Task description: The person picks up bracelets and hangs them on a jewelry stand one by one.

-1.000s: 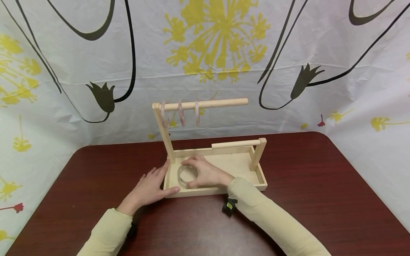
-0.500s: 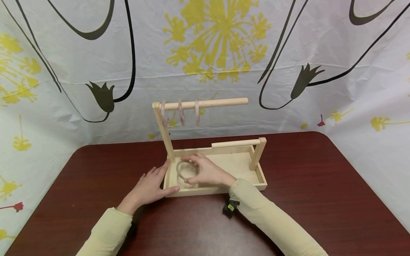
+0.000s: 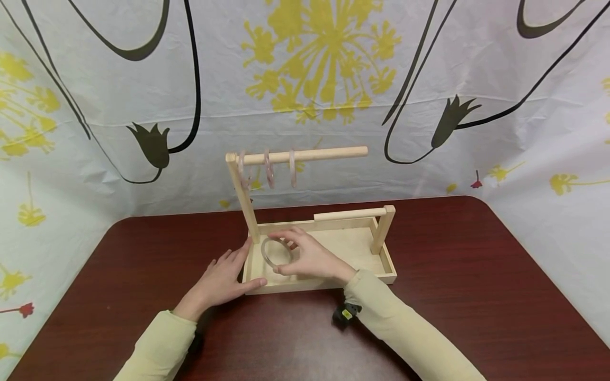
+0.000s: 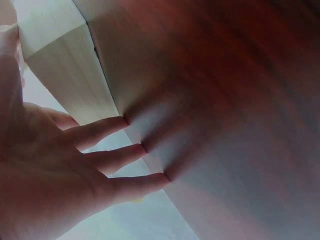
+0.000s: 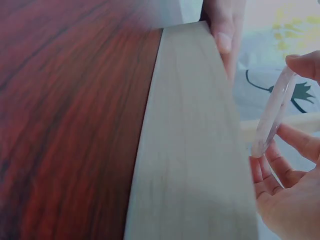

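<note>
A pale translucent bangle (image 3: 263, 253) is pinched between thumb and fingers of my right hand (image 3: 310, 257), tilted over the left part of a wooden tray stand (image 3: 352, 248). In the right wrist view the bangle (image 5: 273, 112) shows nearly edge-on, milky with a pinkish tint. My left hand (image 3: 221, 279) rests at the tray's left front corner, its thumb on the front rim and its fingers spread along the left side. The left wrist view shows those fingertips (image 4: 142, 149) touching the tabletop. Several bangles' worth of space up the stand, three pinkish bangles (image 3: 269, 168) hang on the tall bar.
The tall post (image 3: 244, 198) carries the upper bar (image 3: 333, 153), whose right end is free. A shorter post (image 3: 383, 233) at the right holds a low bar (image 3: 350, 214) pointing left. Dark red table (image 3: 457, 264) surrounds the tray; a patterned cloth (image 3: 333, 79) hangs behind.
My right hand has lifted the bangle slightly from the tray floor and tilted it. The left hand and the three hanging bangles stay where they were.
</note>
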`<state>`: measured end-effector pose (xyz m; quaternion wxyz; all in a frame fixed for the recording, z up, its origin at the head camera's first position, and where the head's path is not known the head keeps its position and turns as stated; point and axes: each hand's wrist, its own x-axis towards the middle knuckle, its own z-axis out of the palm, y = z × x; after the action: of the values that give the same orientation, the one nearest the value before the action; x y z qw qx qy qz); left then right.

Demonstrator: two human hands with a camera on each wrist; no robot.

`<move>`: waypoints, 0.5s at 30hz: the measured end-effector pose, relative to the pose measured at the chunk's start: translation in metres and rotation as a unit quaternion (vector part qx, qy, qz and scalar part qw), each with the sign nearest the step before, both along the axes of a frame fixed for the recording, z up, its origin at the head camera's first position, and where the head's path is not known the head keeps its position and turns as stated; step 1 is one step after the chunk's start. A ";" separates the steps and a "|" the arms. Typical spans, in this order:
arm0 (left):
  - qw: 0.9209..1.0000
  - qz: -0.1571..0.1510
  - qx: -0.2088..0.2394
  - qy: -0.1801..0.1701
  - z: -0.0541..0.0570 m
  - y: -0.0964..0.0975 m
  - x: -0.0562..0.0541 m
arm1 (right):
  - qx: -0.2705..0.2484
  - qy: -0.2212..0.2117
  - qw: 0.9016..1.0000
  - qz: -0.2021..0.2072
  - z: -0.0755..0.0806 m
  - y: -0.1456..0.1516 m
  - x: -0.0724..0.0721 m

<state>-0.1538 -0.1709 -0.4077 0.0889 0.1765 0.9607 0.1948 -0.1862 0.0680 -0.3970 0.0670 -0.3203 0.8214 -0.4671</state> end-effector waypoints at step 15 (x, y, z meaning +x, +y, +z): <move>1.000 -0.001 0.001 0.001 -0.006 -0.001 -0.002 | -0.035 0.044 0.998 0.030 0.020 0.005 0.013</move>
<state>-0.1562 -0.1723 -0.4133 0.0882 0.1782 0.9603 0.1958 -0.1733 0.0726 -0.3774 0.0337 -0.3667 0.7970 -0.4787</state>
